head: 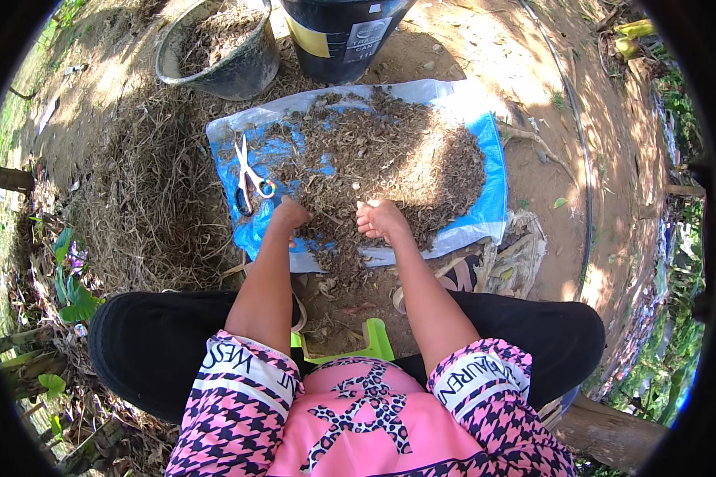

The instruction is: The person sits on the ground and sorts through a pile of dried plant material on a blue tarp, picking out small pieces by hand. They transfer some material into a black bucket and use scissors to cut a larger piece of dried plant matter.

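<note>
A blue and white woven plastic sack (490, 149) lies flat on the ground, bearing a broad heap of dry shredded plant litter and soil (394, 155). My left hand (292, 216) is low over the sack's near left part, at the edge of the litter; its fingers point down and are partly hidden. My right hand (382, 219) is curled above the near middle of the heap, and whether it holds any litter cannot be told. Scissors (247, 176) with dark handles lie partly spread on the sack, left of my left hand, their blades pointing away from me.
Beyond the sack stand a worn dark tub (238, 77) with dry litter inside and a black plastic trash can (334, 45). Dry grass (155, 197) covers the ground at left. A dark hose (585, 173) runs along the right. Crumpled sacking (522, 256) lies near my right foot.
</note>
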A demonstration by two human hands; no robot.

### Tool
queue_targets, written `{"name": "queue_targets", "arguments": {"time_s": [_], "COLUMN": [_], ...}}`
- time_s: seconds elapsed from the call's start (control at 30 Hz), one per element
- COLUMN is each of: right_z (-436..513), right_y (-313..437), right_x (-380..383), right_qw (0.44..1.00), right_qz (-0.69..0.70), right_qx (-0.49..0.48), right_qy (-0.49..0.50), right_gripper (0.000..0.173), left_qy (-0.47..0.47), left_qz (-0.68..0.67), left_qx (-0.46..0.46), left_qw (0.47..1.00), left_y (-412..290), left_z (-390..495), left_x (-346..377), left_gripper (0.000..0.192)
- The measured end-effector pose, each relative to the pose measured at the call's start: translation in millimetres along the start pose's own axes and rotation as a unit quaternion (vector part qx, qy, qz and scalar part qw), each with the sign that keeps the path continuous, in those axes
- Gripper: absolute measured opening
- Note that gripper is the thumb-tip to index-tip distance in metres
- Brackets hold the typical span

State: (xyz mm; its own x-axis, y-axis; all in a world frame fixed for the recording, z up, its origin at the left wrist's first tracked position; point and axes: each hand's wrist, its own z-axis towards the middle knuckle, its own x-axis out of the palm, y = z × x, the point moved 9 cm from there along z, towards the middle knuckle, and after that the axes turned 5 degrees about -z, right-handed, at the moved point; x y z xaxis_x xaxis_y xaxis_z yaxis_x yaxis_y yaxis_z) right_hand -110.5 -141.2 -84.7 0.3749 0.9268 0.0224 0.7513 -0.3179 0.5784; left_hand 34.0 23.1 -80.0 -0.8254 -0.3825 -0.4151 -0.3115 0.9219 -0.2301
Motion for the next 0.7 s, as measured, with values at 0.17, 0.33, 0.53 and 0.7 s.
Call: {"name": "queue_targets", "arguments": {"time_s": [0.17,0.33,0.53,0.7], "right_z": [-4.5,21.7,47.3,37.5], "right_y": [-71.7,-100.3,-88.0,-70.1], "right_x": [24.5,25.3,19.9,10.7], "right_qw": [0.988,0.941,0.855,0.834], "right_qz": [-0.001,0.304,0.500,0.541], "right_qx": [0.152,0.132,0.111,0.076], "right_qy": [-0.010,-0.073,-0.080,-0.078], "right_gripper": [0.072,0.088,0.062,0.060], "left_qy": [-0.105,-0.204,-0.198,-0.121], "left_qz": [-0.101,-0.180,-0.129,-0.101], "left_qx": [0.038,0.112,0.123,0.226], "left_qw": [0.989,0.956,0.964,0.961], "left_y": [17.0,3.7,-47.1,-95.0], "left_z": [-19.0,-17.7,-25.4,-15.4], "left_x": [25.5,56.8,80.1,83.4], "left_gripper": [0.089,0.090,0.080,0.066]}}
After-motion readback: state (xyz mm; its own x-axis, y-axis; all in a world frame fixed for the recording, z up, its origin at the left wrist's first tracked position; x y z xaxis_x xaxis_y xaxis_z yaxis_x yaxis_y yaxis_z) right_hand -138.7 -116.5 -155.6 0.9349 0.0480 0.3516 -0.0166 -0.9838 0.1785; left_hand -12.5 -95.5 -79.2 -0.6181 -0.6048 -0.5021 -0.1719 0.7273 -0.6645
